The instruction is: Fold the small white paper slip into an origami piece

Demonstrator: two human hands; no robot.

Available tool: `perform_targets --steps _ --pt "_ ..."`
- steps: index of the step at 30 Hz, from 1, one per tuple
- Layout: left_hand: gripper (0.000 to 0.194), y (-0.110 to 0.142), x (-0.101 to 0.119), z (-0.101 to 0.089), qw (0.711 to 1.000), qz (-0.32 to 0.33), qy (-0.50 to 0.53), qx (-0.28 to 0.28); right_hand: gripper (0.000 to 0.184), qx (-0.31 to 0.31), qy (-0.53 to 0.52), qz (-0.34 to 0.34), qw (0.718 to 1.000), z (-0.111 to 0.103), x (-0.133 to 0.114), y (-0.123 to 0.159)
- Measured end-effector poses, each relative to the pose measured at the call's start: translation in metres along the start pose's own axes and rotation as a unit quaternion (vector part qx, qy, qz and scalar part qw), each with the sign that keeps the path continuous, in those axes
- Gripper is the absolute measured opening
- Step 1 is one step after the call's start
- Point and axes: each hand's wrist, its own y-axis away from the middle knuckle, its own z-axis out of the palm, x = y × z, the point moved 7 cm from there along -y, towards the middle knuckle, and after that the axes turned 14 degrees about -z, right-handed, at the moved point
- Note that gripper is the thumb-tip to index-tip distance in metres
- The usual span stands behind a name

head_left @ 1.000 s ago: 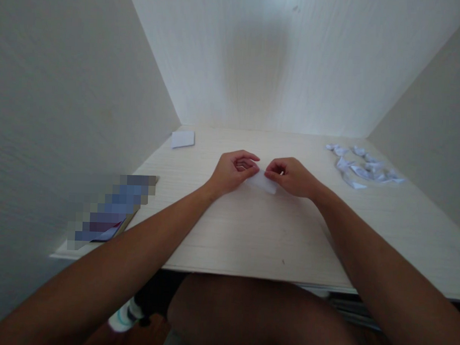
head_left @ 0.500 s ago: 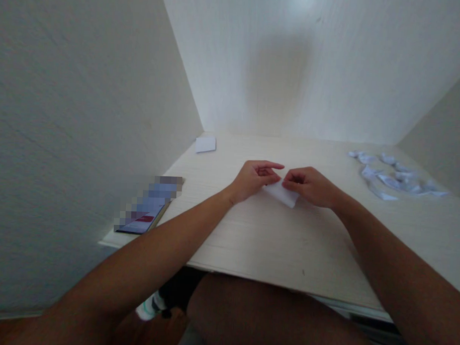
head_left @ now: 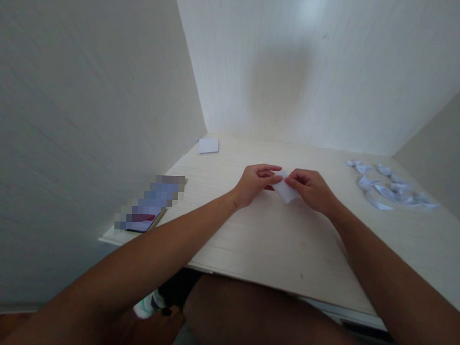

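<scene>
A small white sheet of paper (head_left: 286, 190) is held between my two hands, just above the middle of the desk. My left hand (head_left: 258, 181) pinches its left edge between thumb and fingers. On the other side, my right hand (head_left: 310, 186) grips the upper right part with thumb and forefinger. The paper looks bent or folded, and its lower corner points toward me. Parts of its edges are hidden behind the fingers.
Several folded white paper pieces (head_left: 397, 191) lie scattered at the desk's right. A stack of white paper (head_left: 209, 146) sits at the back left. A phone with a blurred screen (head_left: 153, 205) lies by the left wall. Walls enclose the pale desk (head_left: 265, 244).
The paper has turned and tilted up a little between my fingers. My left fingers have closed nearer to it, and my right hand has shifted slightly. The camera view has moved slightly.
</scene>
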Motion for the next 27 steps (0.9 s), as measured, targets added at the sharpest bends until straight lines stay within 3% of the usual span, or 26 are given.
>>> perform_targets --steps 6,17,27 --pt "0.046 -0.001 0.004 -0.003 1.000 0.002 0.009 0.007 0.033 -0.006 -0.012 -0.002 1.000 0.005 -0.005 0.001" --pt "0.037 0.001 0.005 0.000 0.997 -0.030 -0.071 -0.029 0.034 -0.025 -0.047 0.010 0.999 0.011 -0.006 0.002" --pt "0.035 0.003 0.004 0.003 0.994 -0.050 -0.079 -0.062 0.039 -0.050 -0.033 -0.003 0.998 0.013 -0.013 0.003"
